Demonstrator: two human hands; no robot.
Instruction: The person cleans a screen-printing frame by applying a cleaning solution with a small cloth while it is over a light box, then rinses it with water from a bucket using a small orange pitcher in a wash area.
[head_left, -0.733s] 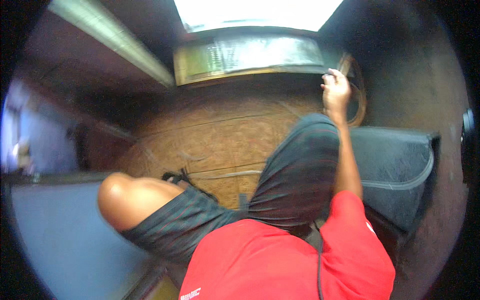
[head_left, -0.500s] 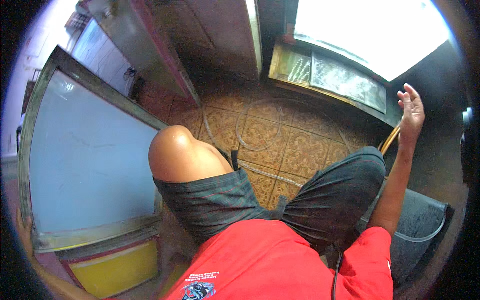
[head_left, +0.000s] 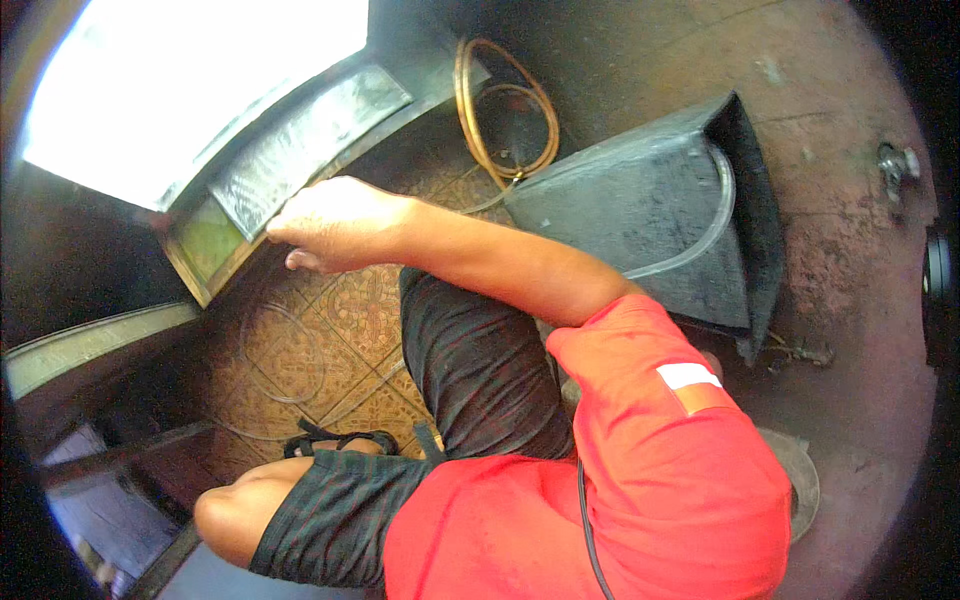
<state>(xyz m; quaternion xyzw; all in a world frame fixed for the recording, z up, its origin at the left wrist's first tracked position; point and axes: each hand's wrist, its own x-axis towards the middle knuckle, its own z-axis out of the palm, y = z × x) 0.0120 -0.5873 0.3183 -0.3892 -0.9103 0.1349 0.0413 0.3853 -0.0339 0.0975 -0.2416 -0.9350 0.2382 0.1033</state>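
My right hand [head_left: 340, 225] is raised in front of me, its fingers curled and its thumb below them. It overlaps the near edge of a wooden-edged ledge [head_left: 235, 272] on which a silvery, glossy sheet [head_left: 310, 150] lies. Whether the fingers touch that edge or hold anything small cannot be made out. Beyond the ledge glows a bright white panel [head_left: 200, 80]. My left hand is out of view. At the lower edge, beside my bare knee, part of a pale blue flat surface [head_left: 250, 582] shows.
To the right a dark box-like container [head_left: 620, 195] stands tilted, with a clear hose [head_left: 690, 255] over it. A coiled orange hose [head_left: 548, 110] hangs behind it. Taps [head_left: 897, 165] stick out of the stained wall. Thin clear tubing [head_left: 285, 400] loops across the patterned floor tiles [head_left: 350, 310].
My view has swung right. The large framed blue panel and my left hand at its edge have mostly left the picture. My right hand has gone from spread fingers to curled ones, across the ledge.
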